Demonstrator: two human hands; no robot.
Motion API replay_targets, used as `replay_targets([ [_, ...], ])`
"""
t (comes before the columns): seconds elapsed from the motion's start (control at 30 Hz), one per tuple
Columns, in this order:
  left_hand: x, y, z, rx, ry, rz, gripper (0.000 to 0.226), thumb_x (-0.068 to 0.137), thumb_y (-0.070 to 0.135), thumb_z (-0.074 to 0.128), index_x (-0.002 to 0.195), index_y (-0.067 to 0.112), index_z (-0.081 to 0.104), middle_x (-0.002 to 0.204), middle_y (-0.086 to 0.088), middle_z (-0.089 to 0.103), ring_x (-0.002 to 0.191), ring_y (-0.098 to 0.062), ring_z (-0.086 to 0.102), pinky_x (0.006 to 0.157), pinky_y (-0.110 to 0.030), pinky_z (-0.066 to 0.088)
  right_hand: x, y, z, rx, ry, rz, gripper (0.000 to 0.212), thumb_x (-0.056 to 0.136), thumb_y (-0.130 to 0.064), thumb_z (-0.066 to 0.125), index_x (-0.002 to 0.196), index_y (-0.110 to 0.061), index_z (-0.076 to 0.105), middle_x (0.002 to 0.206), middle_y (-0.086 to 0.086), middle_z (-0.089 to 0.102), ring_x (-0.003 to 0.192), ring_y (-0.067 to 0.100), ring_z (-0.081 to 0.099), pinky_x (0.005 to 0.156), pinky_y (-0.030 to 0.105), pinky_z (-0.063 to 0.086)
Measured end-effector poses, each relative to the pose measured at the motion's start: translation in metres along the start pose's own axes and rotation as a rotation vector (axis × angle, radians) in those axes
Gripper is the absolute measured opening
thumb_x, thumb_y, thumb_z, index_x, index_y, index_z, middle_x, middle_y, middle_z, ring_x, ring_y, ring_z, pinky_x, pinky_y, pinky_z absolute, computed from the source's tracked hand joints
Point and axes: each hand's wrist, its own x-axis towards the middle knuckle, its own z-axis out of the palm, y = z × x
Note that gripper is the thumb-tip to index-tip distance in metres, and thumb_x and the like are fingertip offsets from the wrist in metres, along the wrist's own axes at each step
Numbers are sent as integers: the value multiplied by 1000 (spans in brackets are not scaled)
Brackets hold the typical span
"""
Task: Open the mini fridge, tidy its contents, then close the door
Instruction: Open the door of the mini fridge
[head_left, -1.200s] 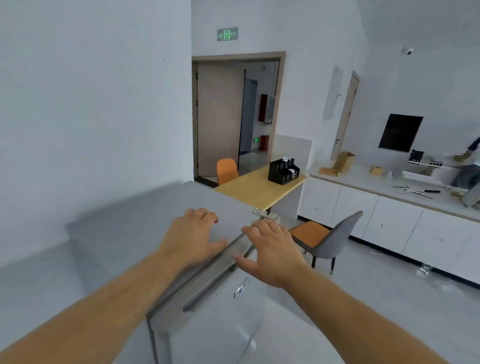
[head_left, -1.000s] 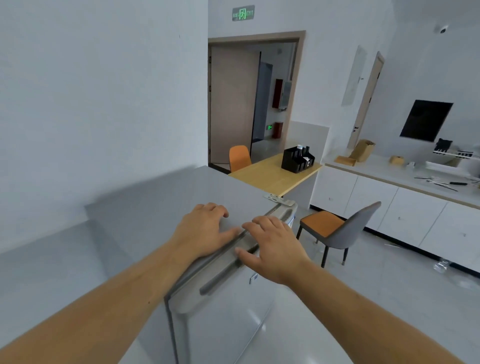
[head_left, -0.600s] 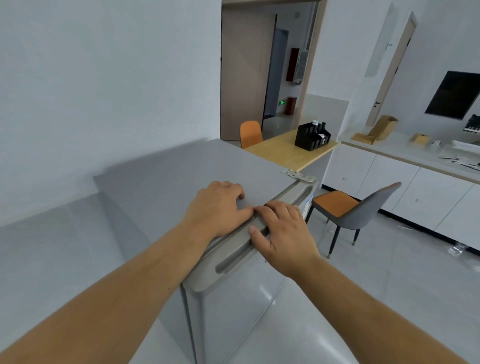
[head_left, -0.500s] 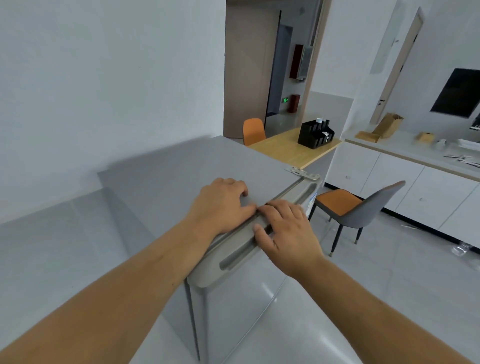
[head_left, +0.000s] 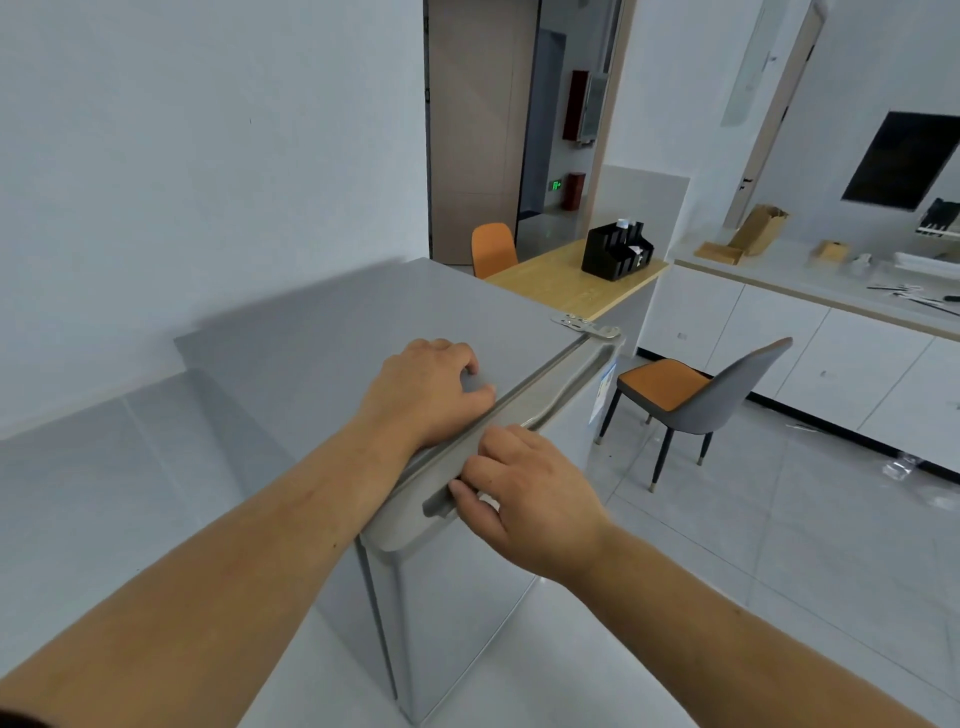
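A grey mini fridge (head_left: 322, 332) stands against the white wall, seen from above. Its door (head_left: 457, 613) faces right and looks closed, with only a thin seam along the top edge. A long recessed handle (head_left: 561, 389) runs along the door's top, ending at a metal hinge (head_left: 579, 323). My left hand (head_left: 426, 395) rests palm down on the fridge top, just behind the seam, holding nothing. My right hand (head_left: 530, 493) is at the near end of the handle, its fingertips curled into the recess. The fridge's contents are hidden.
A grey chair with an orange seat (head_left: 691, 395) stands on the tiled floor right of the door. Beyond the fridge, a wooden table (head_left: 561, 280) carries a black organizer (head_left: 615, 252), with an orange chair (head_left: 492, 248) behind. White cabinets (head_left: 831, 343) line the right wall.
My right hand slid along the handle toward its near end and curled its fingers into the recess. My left hand stayed on the fridge top. My view tilted down and moved closer.
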Motion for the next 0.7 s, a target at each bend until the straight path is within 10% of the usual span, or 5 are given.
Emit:
replay_targets([
  [0.7, -1, -4, 4, -24, -15, -11, 42, 85, 62, 49, 112, 33, 61, 116, 10, 63, 108, -16, 51, 89, -44, 50, 0, -20, -44, -75, -174, 423, 46, 100, -40, 42, 62, -15, 49, 54, 0, 45, 55, 15, 37, 55, 39, 46],
])
